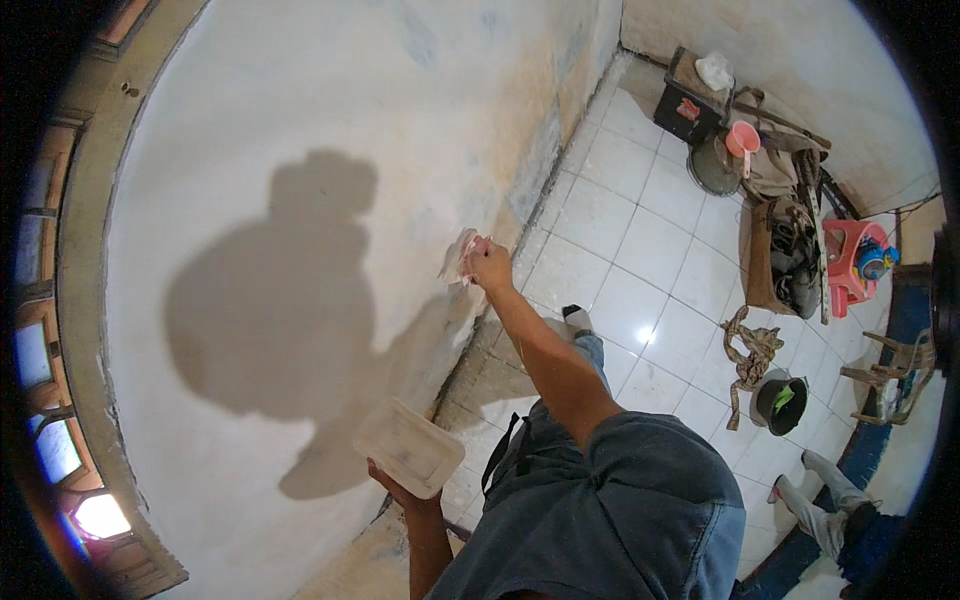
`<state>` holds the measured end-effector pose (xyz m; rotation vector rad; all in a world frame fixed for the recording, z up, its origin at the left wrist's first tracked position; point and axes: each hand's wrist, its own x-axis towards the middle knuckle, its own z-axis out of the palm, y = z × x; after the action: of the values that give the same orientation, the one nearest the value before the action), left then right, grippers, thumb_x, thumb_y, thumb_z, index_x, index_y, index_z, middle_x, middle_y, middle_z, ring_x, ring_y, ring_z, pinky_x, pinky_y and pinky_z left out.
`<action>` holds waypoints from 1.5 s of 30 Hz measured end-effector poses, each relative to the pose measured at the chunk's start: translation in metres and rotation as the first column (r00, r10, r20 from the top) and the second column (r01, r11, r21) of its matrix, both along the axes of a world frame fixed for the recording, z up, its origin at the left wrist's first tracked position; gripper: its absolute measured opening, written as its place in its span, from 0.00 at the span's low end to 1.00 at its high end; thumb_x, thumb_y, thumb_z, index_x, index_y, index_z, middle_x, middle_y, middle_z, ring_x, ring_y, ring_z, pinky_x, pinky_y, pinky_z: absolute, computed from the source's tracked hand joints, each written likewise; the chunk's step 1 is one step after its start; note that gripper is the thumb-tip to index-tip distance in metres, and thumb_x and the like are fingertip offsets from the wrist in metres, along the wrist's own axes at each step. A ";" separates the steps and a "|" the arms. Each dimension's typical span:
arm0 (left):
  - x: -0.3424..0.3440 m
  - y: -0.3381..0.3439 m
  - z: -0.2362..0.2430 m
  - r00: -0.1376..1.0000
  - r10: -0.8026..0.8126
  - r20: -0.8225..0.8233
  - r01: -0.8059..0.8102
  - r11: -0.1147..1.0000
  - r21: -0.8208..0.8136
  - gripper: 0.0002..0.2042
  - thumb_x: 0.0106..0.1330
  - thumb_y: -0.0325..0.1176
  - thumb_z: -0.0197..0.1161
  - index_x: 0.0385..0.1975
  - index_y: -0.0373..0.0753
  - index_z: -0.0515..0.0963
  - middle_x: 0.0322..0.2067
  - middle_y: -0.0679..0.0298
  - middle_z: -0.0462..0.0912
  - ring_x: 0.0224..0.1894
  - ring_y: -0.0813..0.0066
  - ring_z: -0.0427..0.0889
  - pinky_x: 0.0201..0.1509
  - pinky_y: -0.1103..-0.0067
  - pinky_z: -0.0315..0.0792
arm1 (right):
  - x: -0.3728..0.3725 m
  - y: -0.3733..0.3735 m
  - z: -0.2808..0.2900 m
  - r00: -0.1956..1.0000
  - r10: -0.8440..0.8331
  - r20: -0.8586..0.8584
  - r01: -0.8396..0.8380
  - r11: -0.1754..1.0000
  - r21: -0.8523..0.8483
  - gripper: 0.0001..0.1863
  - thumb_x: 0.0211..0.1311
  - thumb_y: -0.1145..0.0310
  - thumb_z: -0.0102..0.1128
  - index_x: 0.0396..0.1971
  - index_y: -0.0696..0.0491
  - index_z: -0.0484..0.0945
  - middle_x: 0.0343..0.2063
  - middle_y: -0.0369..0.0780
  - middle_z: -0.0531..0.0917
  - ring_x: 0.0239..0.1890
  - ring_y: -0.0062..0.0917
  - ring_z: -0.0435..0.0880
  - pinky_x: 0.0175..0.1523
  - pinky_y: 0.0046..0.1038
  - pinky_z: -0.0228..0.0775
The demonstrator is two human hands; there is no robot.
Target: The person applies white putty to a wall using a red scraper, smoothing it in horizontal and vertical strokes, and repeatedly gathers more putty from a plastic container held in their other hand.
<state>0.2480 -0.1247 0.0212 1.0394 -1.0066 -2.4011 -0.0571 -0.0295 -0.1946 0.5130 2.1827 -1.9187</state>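
My left hand (398, 488) grips a shallow, rectangular off-white plastic tub (408, 447) by its lower edge. The tub is held out near the wall, with pale smears inside. My right hand (490, 264) is closed around a small flat pinkish spreader (467, 258) coated with white paste. This spreader is against the lower part of the plastered wall (420, 190), where wet-looking paste shows beside it. Fingers partly cover the spreader, so its full shape is hidden.
A wooden-framed window (45, 340) lines the left. On the tiled floor (640, 235) to the right stand a black box (686, 108), a grey bucket (712, 165) with a pink dipper (742, 139), a tool crate (765, 265), a pink stool (850, 250), a black bucket (782, 403) and another person (835, 495).
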 end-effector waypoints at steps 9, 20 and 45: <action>0.005 -0.009 0.002 1.000 0.019 0.004 -0.018 0.998 -0.057 0.30 0.60 0.62 0.44 0.54 0.48 0.63 0.50 0.63 0.69 0.52 0.63 0.69 0.55 0.64 0.68 | -0.026 -0.039 0.138 0.964 -0.015 -0.264 0.093 0.954 0.285 0.16 0.52 0.61 0.55 0.28 0.61 0.77 0.27 0.51 0.79 0.33 0.43 0.79 0.37 0.38 0.71; 0.006 -0.016 -0.022 0.998 0.019 -0.058 -0.021 0.999 -0.031 0.32 0.57 0.63 0.47 0.57 0.49 0.62 0.53 0.60 0.68 0.54 0.59 0.68 0.57 0.60 0.65 | 0.061 -0.019 0.128 0.799 0.076 -0.597 0.135 0.944 0.301 0.08 0.51 0.74 0.54 0.32 0.61 0.74 0.31 0.52 0.75 0.34 0.46 0.74 0.39 0.41 0.69; 0.029 -0.017 -0.022 0.993 0.114 -0.004 -0.113 0.990 0.087 0.30 0.60 0.60 0.44 0.55 0.45 0.63 0.50 0.60 0.70 0.51 0.61 0.71 0.53 0.62 0.69 | 0.036 -0.038 0.138 0.712 0.220 -0.667 0.160 0.874 0.459 0.08 0.53 0.71 0.55 0.21 0.61 0.73 0.25 0.51 0.74 0.28 0.46 0.73 0.33 0.42 0.66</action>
<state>0.2765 -0.1422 -0.0006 1.0844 -0.8238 -2.3721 -0.0211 -0.0671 -0.0569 -0.2957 3.1666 -1.6853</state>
